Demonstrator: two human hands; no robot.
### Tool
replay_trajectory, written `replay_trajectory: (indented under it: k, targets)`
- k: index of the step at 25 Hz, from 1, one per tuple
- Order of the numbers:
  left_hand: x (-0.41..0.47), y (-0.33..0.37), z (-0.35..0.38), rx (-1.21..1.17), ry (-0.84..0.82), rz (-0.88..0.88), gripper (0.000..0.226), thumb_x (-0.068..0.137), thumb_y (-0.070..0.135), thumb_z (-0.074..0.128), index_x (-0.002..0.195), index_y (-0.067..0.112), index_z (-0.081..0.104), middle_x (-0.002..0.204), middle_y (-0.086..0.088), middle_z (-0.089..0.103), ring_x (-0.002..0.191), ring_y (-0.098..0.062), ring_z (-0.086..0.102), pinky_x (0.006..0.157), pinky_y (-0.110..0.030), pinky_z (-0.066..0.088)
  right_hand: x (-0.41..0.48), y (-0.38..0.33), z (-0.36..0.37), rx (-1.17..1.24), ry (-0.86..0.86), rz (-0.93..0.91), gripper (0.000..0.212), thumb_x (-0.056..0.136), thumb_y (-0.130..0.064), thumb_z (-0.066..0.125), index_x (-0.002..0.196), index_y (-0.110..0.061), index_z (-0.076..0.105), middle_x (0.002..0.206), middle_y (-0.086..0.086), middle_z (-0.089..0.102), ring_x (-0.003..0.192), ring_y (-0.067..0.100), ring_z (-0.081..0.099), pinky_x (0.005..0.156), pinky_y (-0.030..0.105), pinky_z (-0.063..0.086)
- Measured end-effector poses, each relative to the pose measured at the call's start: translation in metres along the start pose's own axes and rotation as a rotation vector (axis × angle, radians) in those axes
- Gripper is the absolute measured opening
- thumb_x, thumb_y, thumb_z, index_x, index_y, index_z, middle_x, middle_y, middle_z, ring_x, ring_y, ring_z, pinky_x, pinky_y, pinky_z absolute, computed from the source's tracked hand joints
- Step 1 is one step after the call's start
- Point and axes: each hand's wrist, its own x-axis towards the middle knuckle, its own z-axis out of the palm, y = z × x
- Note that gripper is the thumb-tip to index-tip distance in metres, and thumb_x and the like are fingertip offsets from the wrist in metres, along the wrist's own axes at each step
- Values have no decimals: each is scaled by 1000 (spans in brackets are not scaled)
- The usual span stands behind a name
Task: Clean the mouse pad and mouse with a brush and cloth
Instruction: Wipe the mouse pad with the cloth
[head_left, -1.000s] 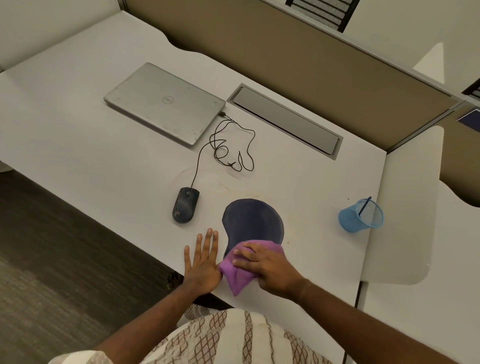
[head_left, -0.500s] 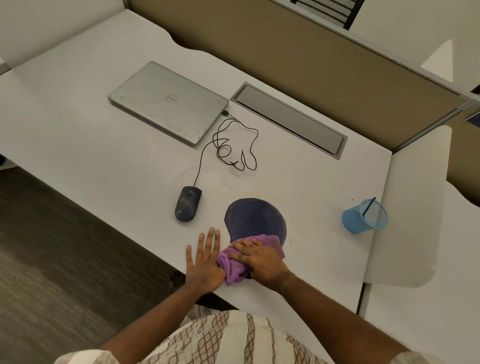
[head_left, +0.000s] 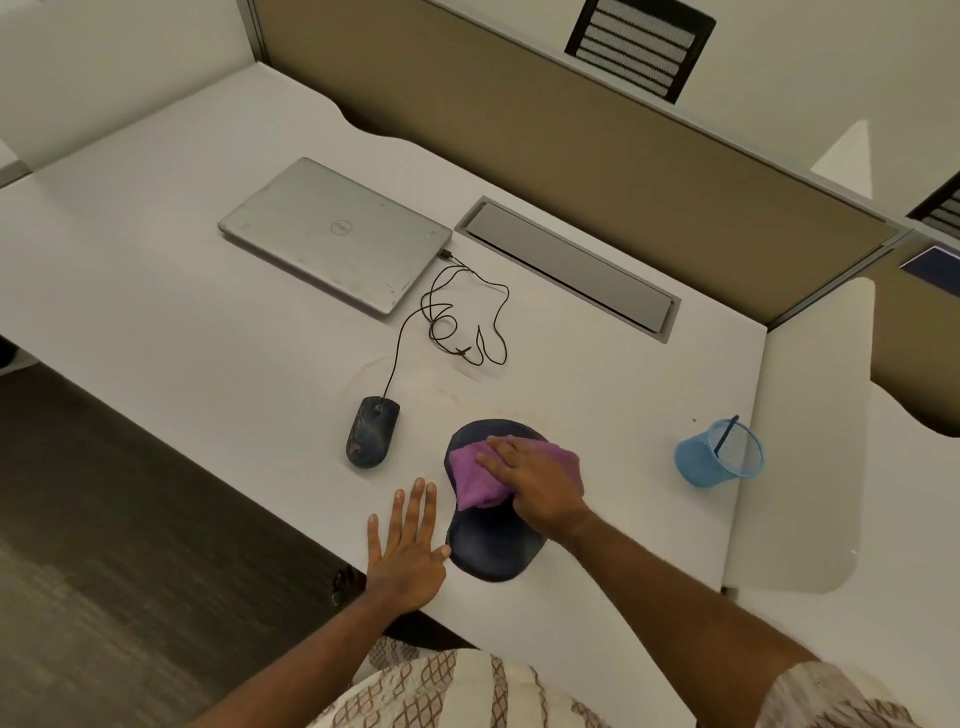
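A dark blue mouse pad (head_left: 493, 551) lies near the desk's front edge. My right hand (head_left: 535, 483) presses a purple cloth (head_left: 470, 475) flat onto the pad's middle, fingers pointing left. My left hand (head_left: 408, 545) rests flat on the desk, fingers spread, its thumb touching the pad's left edge. A dark wired mouse (head_left: 372, 431), smudged on top, sits left of the pad, apart from both hands. A brush handle (head_left: 725, 435) sticks out of a blue mesh cup (head_left: 717, 460) at the right.
A shut silver laptop (head_left: 332, 234) lies at the back left, with the mouse cable (head_left: 467, 322) coiled beside it. A grey cable tray lid (head_left: 566, 265) runs along the tan partition (head_left: 571, 135). The desk's front edge (head_left: 291, 512) drops to dark floor.
My right hand has slid the cloth away from me, from the pad's near end to its middle. The pad's near lobe now shows. My left hand stays flat.
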Motion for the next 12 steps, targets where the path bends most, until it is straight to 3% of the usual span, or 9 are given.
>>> replay_trajectory:
  k: [3,9,12]
  targets:
    - [-1,-2,1,32,11,17,91,97,67,23,140,25,-45,144,3,-56,135,-21,-48,104,-52,-33,-32,-22,34,-88,-97,-338,70,95,-19,60,154,-29,23,162,2,22,149,28,20,120,41,6]
    - [-1,-1,1,-3,18,22,80,102,54,22,143,26,-41,148,5,-51,137,-20,-46,113,-56,-25,2,-14,30,-276,-215,-316,84,94,-30,61,157,-27,5,165,1,3,151,27,0,120,43,0]
    - [1,-2,3,-10,17,17,80,103,52,23,143,24,-40,147,4,-53,137,-20,-47,112,-55,-26,18,-17,25,-304,-224,-243,81,97,-31,57,157,-26,3,165,2,0,151,28,-4,120,47,1]
